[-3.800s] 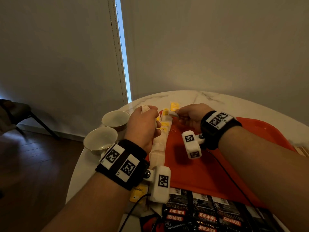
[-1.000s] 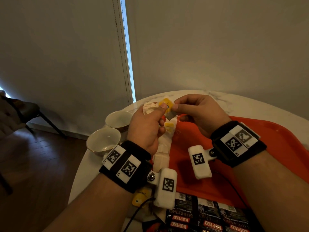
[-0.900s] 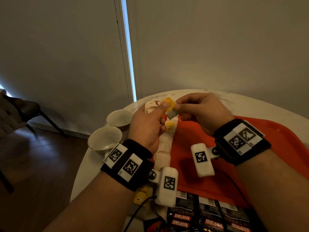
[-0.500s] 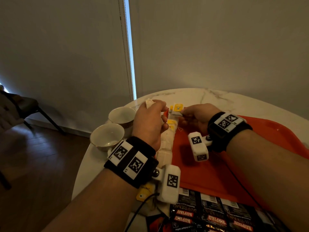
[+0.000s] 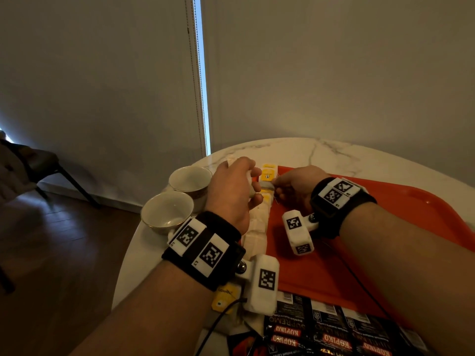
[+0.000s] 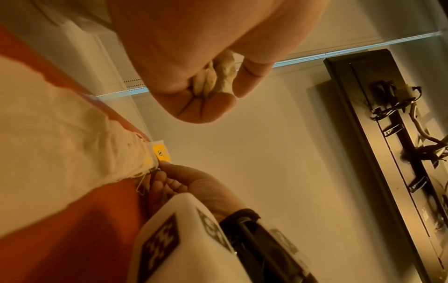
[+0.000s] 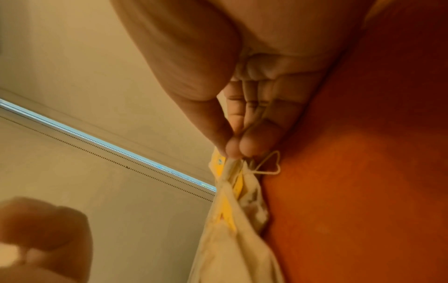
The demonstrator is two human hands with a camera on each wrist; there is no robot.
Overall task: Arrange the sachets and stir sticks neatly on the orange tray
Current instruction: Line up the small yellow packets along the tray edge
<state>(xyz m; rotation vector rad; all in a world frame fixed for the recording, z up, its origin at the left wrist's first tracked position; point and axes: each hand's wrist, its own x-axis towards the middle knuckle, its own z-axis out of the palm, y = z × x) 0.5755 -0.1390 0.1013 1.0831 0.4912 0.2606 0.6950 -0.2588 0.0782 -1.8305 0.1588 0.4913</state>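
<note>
Taking the orange tray as our landmark, furthest left of it we see a dark chair, half cut off by the frame edge, on the wooden floor. Nearer, just off the tray's left rim on the marble table, stand two white cups side by side. Next comes our left hand, hovering over the tray's left edge with its fingers curled round a small bunch of cream tea bags (the left wrist view shows them tucked between thumb and fingers). Beneath and in front of that hand a row of tea bags lies along the tray's left rim, with yellow tags at its far end; the hand and its wrist camera hide part of the row, so we cannot count the bags. To the right, over the tray's far left corner, our right hand pinches the top of one bag between thumb and fingertips, its string looping loose against the tray. At the tray's near edge lie black Kopiko sachets, side by side and cut off by the frame, and left of them a yellow tag partly hidden under our wrist.
</note>
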